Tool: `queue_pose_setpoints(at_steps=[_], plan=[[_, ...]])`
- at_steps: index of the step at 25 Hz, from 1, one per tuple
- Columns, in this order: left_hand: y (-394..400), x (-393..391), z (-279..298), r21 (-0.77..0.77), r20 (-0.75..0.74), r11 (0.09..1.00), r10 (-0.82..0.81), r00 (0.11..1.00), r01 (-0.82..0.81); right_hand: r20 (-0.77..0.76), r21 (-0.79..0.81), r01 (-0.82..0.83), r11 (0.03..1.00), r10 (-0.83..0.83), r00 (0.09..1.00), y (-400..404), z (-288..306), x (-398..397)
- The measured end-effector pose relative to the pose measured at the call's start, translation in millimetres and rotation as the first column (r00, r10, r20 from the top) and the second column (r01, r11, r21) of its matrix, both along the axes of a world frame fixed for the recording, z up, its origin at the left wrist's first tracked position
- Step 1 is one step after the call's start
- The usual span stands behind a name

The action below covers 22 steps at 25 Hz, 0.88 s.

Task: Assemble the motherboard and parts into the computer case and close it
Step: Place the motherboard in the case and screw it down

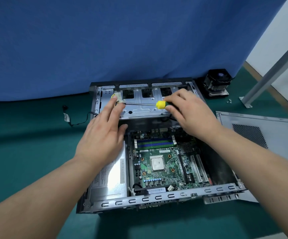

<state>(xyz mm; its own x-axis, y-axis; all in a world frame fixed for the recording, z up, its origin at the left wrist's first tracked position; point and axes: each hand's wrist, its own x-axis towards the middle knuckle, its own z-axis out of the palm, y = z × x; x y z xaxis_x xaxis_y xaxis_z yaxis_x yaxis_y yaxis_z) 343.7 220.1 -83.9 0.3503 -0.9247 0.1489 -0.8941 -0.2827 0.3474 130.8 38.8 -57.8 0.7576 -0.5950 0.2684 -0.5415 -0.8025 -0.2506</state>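
An open computer case [157,198] lies flat on the green table. Inside it sits a green motherboard [162,163] with a bare CPU [157,163], beside a silver power supply [112,178]. At the far end is a metal drive cage [139,104]. My right hand [189,111] grips a screwdriver with a yellow and green handle [161,104]; its shaft lies level, pointing left across the cage. My left hand [103,135] hovers with straight fingers over the cage's left end, fingertips by white connectors [119,99] and the shaft's tip.
The case's side panel [260,135] lies flat to the right. A black CPU cooler [216,83] stands beyond the case, with a few loose screws [229,100] nearby. A loose black cable [74,118] lies left of the case. A metal post foot [245,102] stands at right.
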Motion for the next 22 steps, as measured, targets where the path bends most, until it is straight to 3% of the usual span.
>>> queue_pose_setpoints(at_steps=[3,7,9,12,14,16,18,20,22], plan=[[-1,0,0,-0.016,-0.009,1.000,-0.003,1.000,0.003,-0.058,0.017,-0.121,0.993,0.122,0.991,13,2,-4],[-2,1,0,-0.023,0.063,0.998,-0.057,0.996,0.059,-0.050,0.121,-0.164,0.979,0.171,0.984,19,5,-3],[-2,1,0,-0.024,0.061,0.998,-0.058,0.996,0.060,0.047,0.212,-0.141,0.967,0.134,0.990,20,6,-3],[-2,1,0,-0.018,0.039,0.999,-0.046,0.998,0.046,0.361,0.422,-0.043,0.906,-0.125,0.924,23,8,-5],[-2,2,1,-0.002,0.045,0.998,-0.055,0.997,0.056,0.556,0.681,-0.147,0.717,-0.376,0.741,30,7,0],[-2,3,1,0.010,0.053,0.998,-0.062,0.997,0.062,0.570,0.822,-0.381,0.424,-0.616,0.544,38,3,9],[-3,3,1,0.020,0.058,0.998,-0.060,0.997,0.058,0.521,0.845,-0.427,0.323,-0.679,0.517,45,-1,14],[-1,3,1,0.022,0.058,0.998,-0.052,0.997,0.051,0.543,0.839,-0.383,0.386,-0.626,0.559,48,-1,17],[-1,3,1,-0.004,0.040,0.999,-0.050,0.998,0.050,0.639,0.755,-0.338,0.562,-0.514,0.573,48,6,15]])
